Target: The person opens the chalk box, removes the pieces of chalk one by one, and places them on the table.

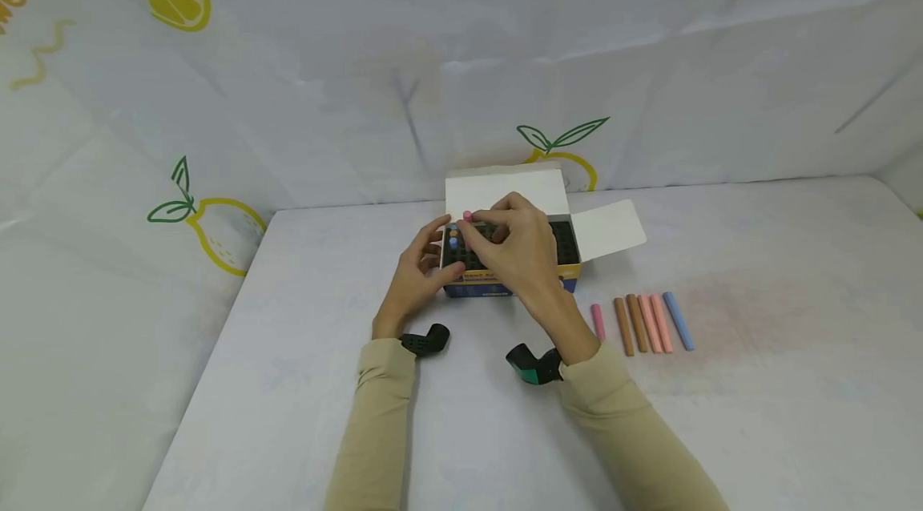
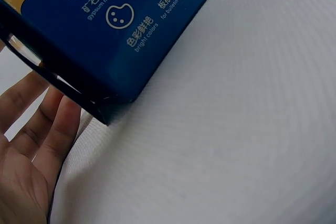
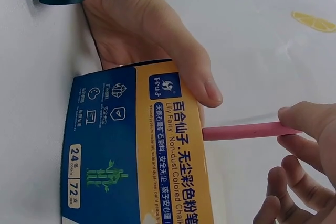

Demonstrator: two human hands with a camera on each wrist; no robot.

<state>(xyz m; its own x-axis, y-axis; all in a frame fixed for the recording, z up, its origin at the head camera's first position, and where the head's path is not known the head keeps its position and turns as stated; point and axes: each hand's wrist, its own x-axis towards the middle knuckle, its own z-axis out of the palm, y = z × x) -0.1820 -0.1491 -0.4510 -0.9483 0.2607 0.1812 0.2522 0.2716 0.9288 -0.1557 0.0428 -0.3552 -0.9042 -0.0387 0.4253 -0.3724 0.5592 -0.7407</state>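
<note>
My left hand (image 1: 413, 279) holds the left end of a blue and yellow chalk box (image 3: 105, 145), its thumb over the front top edge and its fingers along the side. Between thumb and fingertips, my right hand (image 1: 522, 247) pinches a pink chalk stick (image 3: 241, 131). That stick stands upright over the box, its lower end hidden behind the front wall in the right wrist view. Inside the box is a dark holder with holes, where blue and orange chalk sticks (image 1: 453, 243) show at the left end. The right hand covers the box's middle in the head view.
The white lid (image 1: 505, 187) stands raised behind the box, and a side flap (image 1: 609, 231) sticks out to the right. On the white table lie a pink stick (image 1: 598, 321), brown sticks (image 1: 637, 323), light pink sticks (image 1: 661, 324) and a blue stick (image 1: 679, 321).
</note>
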